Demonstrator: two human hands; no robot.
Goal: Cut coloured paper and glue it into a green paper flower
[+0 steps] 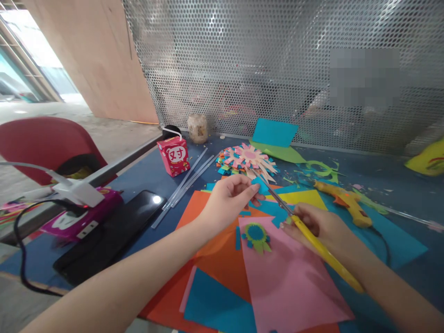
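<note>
My left hand is closed in a pinch on a small piece of blue paper. In my right hand is a pair of scissors with yellow handles. Their metal blades point up and left and reach the edge of the blue paper; whether they are parted I cannot tell. Below the hands, a small green and blue paper flower lies on a pink sheet. Orange paper and another blue sheet spread out under and beside it.
A pile of cut paper flowers lies behind my hands. At right is a yellow glue gun with a cord. Clear glue sticks, a red drink carton, a phone and a purple power strip stand left. Perforated metal borders the table.
</note>
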